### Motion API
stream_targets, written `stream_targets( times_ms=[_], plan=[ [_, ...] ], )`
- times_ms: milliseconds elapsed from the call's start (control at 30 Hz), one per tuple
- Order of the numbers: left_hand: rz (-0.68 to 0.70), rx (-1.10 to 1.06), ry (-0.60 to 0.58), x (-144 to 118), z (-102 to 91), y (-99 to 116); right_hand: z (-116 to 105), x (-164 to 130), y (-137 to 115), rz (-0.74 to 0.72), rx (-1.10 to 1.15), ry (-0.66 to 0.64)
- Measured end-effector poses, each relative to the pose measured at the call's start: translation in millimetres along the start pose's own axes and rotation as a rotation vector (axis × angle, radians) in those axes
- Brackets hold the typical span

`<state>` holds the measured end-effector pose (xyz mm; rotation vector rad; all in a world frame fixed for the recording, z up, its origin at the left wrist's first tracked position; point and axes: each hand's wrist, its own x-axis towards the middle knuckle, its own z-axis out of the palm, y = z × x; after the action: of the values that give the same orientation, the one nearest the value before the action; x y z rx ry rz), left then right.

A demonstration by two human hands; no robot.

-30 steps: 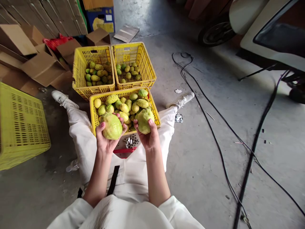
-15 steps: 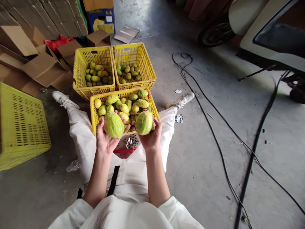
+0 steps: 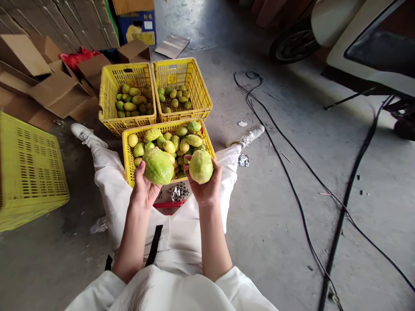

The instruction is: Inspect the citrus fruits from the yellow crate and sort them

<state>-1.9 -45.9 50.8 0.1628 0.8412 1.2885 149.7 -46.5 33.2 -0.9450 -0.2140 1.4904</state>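
My left hand (image 3: 142, 192) is wrapped round a large yellow-green guava (image 3: 158, 166), thumb on its left side. A paler, rounder guava (image 3: 201, 167) sits in my right hand (image 3: 207, 192), its fingers curled round from below. Both fruits are held up side by side, apart, over the near rim of a yellow plastic crate (image 3: 129, 160). Inside that crate lies a heap of similar green and yellow fruit (image 3: 169, 147), partly hidden by my hands and what they hold.
Behind stand two more yellow crates, left (image 3: 106, 93) and right (image 3: 204, 93), with fruit at the bottom. A larger yellow crate (image 3: 32, 172) is at far left, cardboard boxes (image 3: 58, 90) beyond it. Black cables (image 3: 292, 181) cross the floor beside a parked vehicle (image 3: 340, 43).
The left guava has turned in my hand, tilted over and moved slightly right and up. The right guava has rotated, showing a paler face, and shifted slightly right. The crates have stayed put.
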Motion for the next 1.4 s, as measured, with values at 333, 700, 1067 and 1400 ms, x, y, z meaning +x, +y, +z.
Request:
stream_targets(
  times_ms=[333, 700, 1067, 1400],
  plan=[
    [-0.089, 0.053, -0.053, 2, -6.7, -3, 1, -3, 11, -0.029, -0.021, -0.013],
    [-0.152, -0.060, 0.013, 1, -0.2, -4, 5, -3, 10, 0.001, 0.028, -0.078],
    [-0.250, -0.046, 0.088, -2, 11.2, 4, 0, -1, 5, -0.003, 0.000, 0.007],
    [-0.167, -0.066, 0.067, 2, 3.7, 0, -1, 0, 13, -0.070, 0.040, 0.009]
  ],
)
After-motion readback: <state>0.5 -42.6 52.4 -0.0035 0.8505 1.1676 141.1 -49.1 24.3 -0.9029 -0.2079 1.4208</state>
